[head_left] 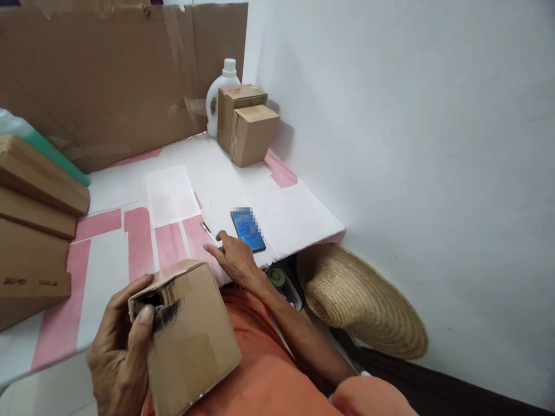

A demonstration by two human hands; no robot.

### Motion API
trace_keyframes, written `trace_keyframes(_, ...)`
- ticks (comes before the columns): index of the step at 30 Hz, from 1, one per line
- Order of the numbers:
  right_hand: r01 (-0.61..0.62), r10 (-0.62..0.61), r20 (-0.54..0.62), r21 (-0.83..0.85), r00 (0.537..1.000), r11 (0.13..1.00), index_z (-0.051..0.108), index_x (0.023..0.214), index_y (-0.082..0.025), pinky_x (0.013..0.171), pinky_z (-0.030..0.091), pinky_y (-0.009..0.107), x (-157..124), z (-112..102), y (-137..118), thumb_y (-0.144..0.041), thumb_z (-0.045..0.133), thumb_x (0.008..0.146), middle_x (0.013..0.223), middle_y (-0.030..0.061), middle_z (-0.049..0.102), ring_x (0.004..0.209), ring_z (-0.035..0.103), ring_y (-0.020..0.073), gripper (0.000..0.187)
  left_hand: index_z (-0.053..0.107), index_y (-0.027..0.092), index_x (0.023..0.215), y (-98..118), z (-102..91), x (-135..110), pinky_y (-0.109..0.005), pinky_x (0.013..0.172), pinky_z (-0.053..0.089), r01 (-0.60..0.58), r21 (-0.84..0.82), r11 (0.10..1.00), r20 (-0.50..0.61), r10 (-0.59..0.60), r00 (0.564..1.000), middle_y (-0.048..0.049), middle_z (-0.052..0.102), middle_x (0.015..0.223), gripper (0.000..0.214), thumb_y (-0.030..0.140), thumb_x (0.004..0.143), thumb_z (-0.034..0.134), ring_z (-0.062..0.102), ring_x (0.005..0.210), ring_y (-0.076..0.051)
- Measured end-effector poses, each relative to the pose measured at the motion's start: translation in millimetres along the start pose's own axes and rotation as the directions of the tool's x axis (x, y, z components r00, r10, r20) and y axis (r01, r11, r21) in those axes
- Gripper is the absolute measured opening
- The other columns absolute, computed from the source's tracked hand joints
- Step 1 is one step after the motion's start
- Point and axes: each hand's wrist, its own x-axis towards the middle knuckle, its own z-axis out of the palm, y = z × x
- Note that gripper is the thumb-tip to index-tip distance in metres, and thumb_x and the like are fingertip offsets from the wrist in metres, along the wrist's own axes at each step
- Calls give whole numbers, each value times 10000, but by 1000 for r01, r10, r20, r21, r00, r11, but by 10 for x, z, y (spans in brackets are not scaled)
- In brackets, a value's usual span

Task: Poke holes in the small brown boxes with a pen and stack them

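My left hand [124, 352] grips a small cardboard box [195, 335] by its upper left corner, with the thumb over the front face. The box is tilted, and beside my thumb there is a torn dark hole with black scribbled marks around it. On the table my right hand [236, 257] reaches over a slim pen [208, 232]; thumb and forefinger are apart on either side of its near end. Just right of those fingers lies a phone [248, 230] with a lit blue screen. A sheet of white paper [173, 196] is beyond the pen.
Stacked cardboard boxes [34, 242] and a green-filled bottle [52, 153] stand at left. Two small boxes [255, 136] and a white jug [229, 72] are at the back corner. A cardboard panel [99, 81] closes the far side. A straw hat [364, 300] rests by the wall [411, 144].
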Motion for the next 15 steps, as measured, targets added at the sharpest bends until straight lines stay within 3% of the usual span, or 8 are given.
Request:
trace_keyframes(2, -102, 107, 17, -188, 994, 977, 644, 1184, -152, 888, 507, 393, 146, 128, 147, -290, 713, 1004, 1166, 186, 777, 1102, 739, 335, 237, 691, 283, 1305, -10, -23, -28, -336, 1019, 501, 30, -28, 999, 50, -29, 998, -25, 683, 1348, 527, 633, 910, 683, 631, 1223, -263)
trace_keyframes(5, -140, 144, 9, -189, 989, 972, 656, 1130, -131, 855, 514, 404, 271, 257, 264, -154, 674, 980, 1141, 234, 782, 1079, 754, 361, 153, 619, 290, 1413, -50, -63, -52, -365, 984, 527, 32, -60, 998, 158, -22, 987, -46, 664, 1380, 647, 634, 871, 701, 630, 1223, -294)
trace_keyframes(8, -123, 125, 9, -120, 992, 985, 640, 947, -163, 803, 521, 357, 268, 242, 277, -126, 641, 958, 960, 170, 797, 973, 769, 309, 39, 495, 312, 1552, -125, -98, -45, -416, 1044, 531, -65, -62, 996, 253, 78, 964, -68, 584, 1523, 797, 606, 847, 724, 599, 1316, -331)
trace_keyframes(10, -95, 95, 2, -44, 995, 994, 589, 914, -196, 722, 523, 302, 201, 136, 223, -211, 583, 1007, 848, 90, 770, 841, 759, 237, 95, 441, 321, 1595, -192, -113, -19, -458, 1120, 504, -136, -63, 989, 302, 148, 942, -81, 509, 1607, 848, 579, 843, 735, 558, 1390, -354)
trace_keyframes(12, -3, 22, -92, 203, 996, 979, 538, 957, -223, 609, 508, 260, 81, -41, 104, -322, 498, 1059, 775, 18, 725, 689, 717, 178, 148, 421, 325, 1608, -255, -113, 16, -493, 1158, 486, -151, -76, 986, 327, 168, 930, -92, 463, 1644, 855, 563, 849, 734, 544, 1414, -367)
trace_keyframes(13, 84, -13, -180, 392, 984, 916, 521, 974, -233, 555, 494, 249, 0, -144, 21, -360, 489, 1064, 748, -7, 704, 626, 691, 163, 159, 416, 326, 1610, -279, -105, 32, -506, 1152, 493, -139, -93, 986, 327, 162, 931, -98, 460, 1643, 855, 561, 850, 732, 555, 1402, -369)
trace_keyframes(15, 319, -82, -351, 700, 933, 639, 537, 980, -246, 518, 496, 240, -204, -339, -181, -397, 586, 1028, 725, -36, 693, 592, 681, 149, 166, 413, 313, 1609, -301, -75, 55, -522, 1129, 512, -101, -131, 986, 303, 137, 943, -116, 484, 1611, 855, 554, 853, 730, 576, 1374, -371)
